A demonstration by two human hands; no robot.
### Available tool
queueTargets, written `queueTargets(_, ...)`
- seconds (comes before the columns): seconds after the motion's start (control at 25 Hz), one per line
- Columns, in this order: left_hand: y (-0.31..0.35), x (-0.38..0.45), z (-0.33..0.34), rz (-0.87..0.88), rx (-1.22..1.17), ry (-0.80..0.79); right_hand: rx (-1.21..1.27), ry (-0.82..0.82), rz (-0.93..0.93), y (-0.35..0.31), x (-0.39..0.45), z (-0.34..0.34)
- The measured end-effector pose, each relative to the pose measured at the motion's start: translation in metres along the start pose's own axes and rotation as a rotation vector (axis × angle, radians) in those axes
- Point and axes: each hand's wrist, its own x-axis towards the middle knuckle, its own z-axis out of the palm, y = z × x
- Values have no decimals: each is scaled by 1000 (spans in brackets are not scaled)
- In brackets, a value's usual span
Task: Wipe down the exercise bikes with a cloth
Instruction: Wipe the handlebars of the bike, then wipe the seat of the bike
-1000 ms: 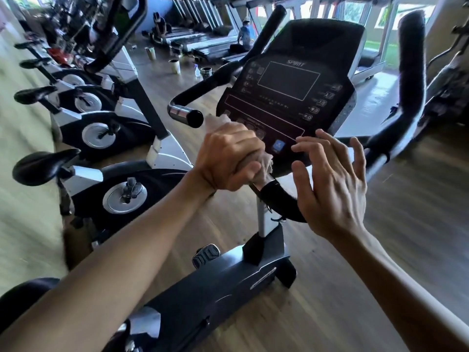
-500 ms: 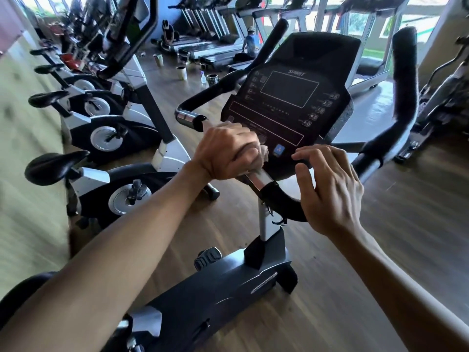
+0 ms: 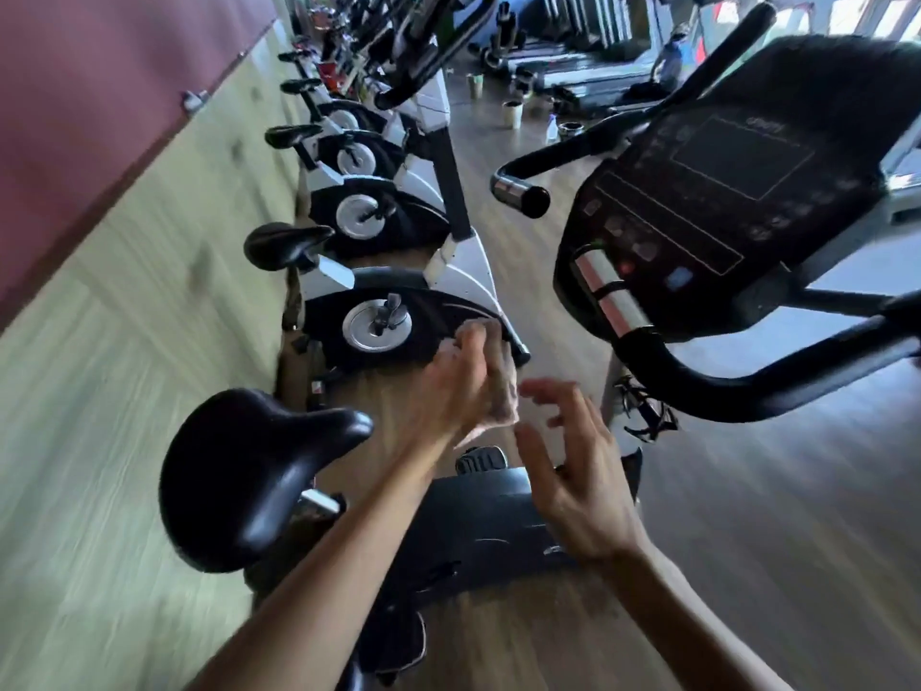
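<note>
Both hands are off the bike now. A second ago the left hand was clamped on the grip bar below the console with the cloth under it, and the right hand hovered at the console's lower edge.

Left hand: in the air over the gap between the saddle and the console, fingers partly curled around a pale cloth. Heavy motion blur, so I can't tell how tight the grip is; only a small pale wad shows above and beside the fingers.

Right hand: just beside the left hand, apart from it, fingers spread and loosely bent, holding nothing. It sits above the bike's dark body cover.

The silver sensor grip, covered by the left hand before, is now exposed. The left handlebar end is bare as earlier.

The view has swung left and down: the saddle now fills the lower left, and the console has moved to the upper right, blurred. The row of neighbouring exercise bikes along the wall takes more of the frame. Cups stand on the wooden floor further back, as before.
</note>
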Motion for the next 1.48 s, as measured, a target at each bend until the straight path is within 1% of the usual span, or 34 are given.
queueTargets(0.04,-2,-11,4,-74,-216,-96,148,-75,155,2,-1,15)
queueTargets(0.08,-2,-25,4,-159,-471,-133,288,-146,271,8,2,28)
queueTargets(0.12,-2,-33,3,-226,-594,-89,395,-195,340,16,7,37)
queueTargets(0.16,-3,-44,-1,-276,-591,-50,443,-221,372,23,14,44)
queueTargets(0.24,-27,-57,-14,-310,-597,-9,475,-252,389,34,25,59)
queueTargets(0.28,-46,-60,-22,-348,-633,58,533,-277,397,35,29,66)
queueTargets(0.32,-61,-67,-32,-328,-579,107,605,-302,405,34,31,73)
queueTargets(0.4,-88,-86,-52,-335,-468,84,696,-372,388,27,38,86)
queueTargets(0.44,-97,-94,-58,-349,-466,66,717,-423,373,23,42,95)
queueTargets(0.48,-104,-100,-63,-346,-466,88,729,-476,364,20,46,104)
queueTargets(0.52,-109,-104,-69,-339,-472,161,735,-527,365,17,50,115)
queueTargets(0.6,-120,-105,-80,-336,-530,378,730,-605,407,12,58,138)
queueTargets(0.68,-131,-101,-91,-337,-601,493,719,-665,467,8,64,165)
queueTargets(0.8,-152,-85,-116,-374,-611,541,593,-673,472,3,81,213)
queueTargets(0.88,-176,-68,-142,-421,-492,554,450,-648,441,1,104,251)
queueTargets(0.92,-190,-56,-155,-445,-384,532,351,-644,418,2,118,270)
queueTargets(0.96,-205,-44,-167,-480,-220,488,251,-659,400,3,133,289)
queueTargets(1.0,-218,-34,-177,-534,23,430,116,-684,363,6,146,303)
queueTargets(1.04,-228,-27,-184,-591,287,375,-69,-715,290,11,154,315)
queueTargets(1.08,-238,-20,-191,-612,474,355,-283,-745,196,16,160,326)
queueTargets(1.12,-250,-16,-197,-603,533,377,-452,-754,114,20,160,336)
queueTargets(1.16,-263,-13,-202,-574,508,415,-527,-754,59,23,155,346)
queueTargets(1.24,-292,-7,-208,-462,423,513,-505,-772,-8,26,139,365)
queueTargets(1.28,-304,-1,-210,-425,427,532,-499,-802,-26,24,130,376)
queueTargets(1.36,-319,14,-209,-403,445,520,-546,-822,-13,22,119,394)
queueTargets(1.48,-328,27,-205,-421,490,494,-604,-746,-33,25,119,403)
